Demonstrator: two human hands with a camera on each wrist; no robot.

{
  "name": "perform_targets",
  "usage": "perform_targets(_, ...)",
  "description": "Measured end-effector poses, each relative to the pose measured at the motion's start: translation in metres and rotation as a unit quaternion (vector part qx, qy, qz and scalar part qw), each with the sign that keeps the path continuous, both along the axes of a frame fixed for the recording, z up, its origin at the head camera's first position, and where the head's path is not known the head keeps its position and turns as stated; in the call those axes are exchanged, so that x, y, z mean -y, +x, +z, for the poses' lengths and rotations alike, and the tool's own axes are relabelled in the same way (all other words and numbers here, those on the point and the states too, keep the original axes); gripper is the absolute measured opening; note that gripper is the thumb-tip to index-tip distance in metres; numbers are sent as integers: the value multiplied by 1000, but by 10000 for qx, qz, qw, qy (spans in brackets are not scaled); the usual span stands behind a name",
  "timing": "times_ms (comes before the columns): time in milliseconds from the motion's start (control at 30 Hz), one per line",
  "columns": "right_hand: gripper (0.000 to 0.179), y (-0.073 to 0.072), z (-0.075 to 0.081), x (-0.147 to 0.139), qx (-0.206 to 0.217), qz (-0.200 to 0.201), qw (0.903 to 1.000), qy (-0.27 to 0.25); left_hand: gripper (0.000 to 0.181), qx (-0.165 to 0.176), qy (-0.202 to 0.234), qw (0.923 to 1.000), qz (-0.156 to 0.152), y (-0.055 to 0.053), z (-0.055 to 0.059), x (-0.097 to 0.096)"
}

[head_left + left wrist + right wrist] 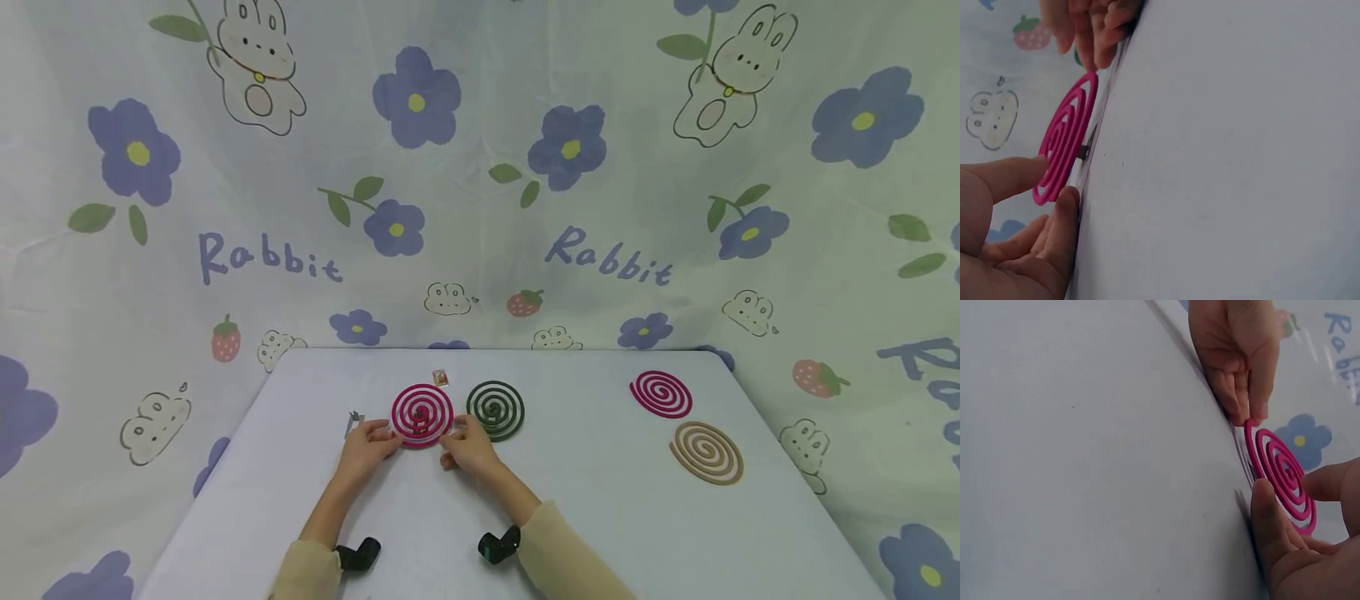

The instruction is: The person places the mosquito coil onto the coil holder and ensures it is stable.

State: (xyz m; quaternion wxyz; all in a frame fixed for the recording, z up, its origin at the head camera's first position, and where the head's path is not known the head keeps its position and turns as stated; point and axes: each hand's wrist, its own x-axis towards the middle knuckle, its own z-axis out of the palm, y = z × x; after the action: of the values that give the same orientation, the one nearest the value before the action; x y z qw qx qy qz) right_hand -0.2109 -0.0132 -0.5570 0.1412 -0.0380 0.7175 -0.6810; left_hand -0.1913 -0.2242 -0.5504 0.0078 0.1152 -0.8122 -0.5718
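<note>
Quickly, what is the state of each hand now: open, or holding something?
Left hand: pinching the pink coil at its left side.
Right hand: pinching the same coil's right side.

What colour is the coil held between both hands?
The held coil is solid bright pink, seen best in the left wrist view.

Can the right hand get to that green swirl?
Probably yes: the green swirl is close beside the right hand, nothing seems between, but that hand holds the pink swirl.
</note>
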Motion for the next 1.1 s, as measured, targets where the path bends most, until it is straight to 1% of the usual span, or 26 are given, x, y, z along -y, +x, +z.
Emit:
perform_targets(100, 45, 4, 2, -8, -21, 143, 9997, 190, 50, -34, -35, 10000, -70, 5, 2, 2)
perform_targets(200, 39, 7, 7, -16, -29, 352, 9984, 447, 49, -51, -50, 9999, -136, 11, 5, 3)
perform_targets(300, 34, 12, 11, -24, -104, 581, 9966, 571, 47, -66, -1, 9999, -113, 13, 8, 4)
perform_targets(367, 32, 14, 13, -30, -198, 714, 9951, 659, 46, -81, 52, 9999, -85, 14, 7, 4)
perform_targets(500, 28, 22, 16, -44, -417, 966, 9892, 1023, 41, -55, 104, 9999, -87, 18, 5, 1)
perform_targets(600, 26, 28, 20, -56, -544, 1100, 9845, 1250, 40, 12, 94, 9998, -150, 22, 5, -4)
perform_targets(767, 27, 37, 28, -77, -610, 1164, 9832, 1267, 38, 51, 77, 9997, -222, 28, 10, -14)
perform_targets(900, 27, 41, 34, -94, -704, 1140, 9819, 1341, 35, 62, 12, 9991, -410, 30, 16, -23)
perform_targets(967, 27, 42, 37, -102, -776, 1109, 9814, 1360, 33, 43, 1, 9987, -512, 31, 18, -27)
perform_targets(1100, 29, 42, 40, -117, -1006, 1000, 9803, 1373, 26, -60, -15, 9982, -597, 30, 22, -37)
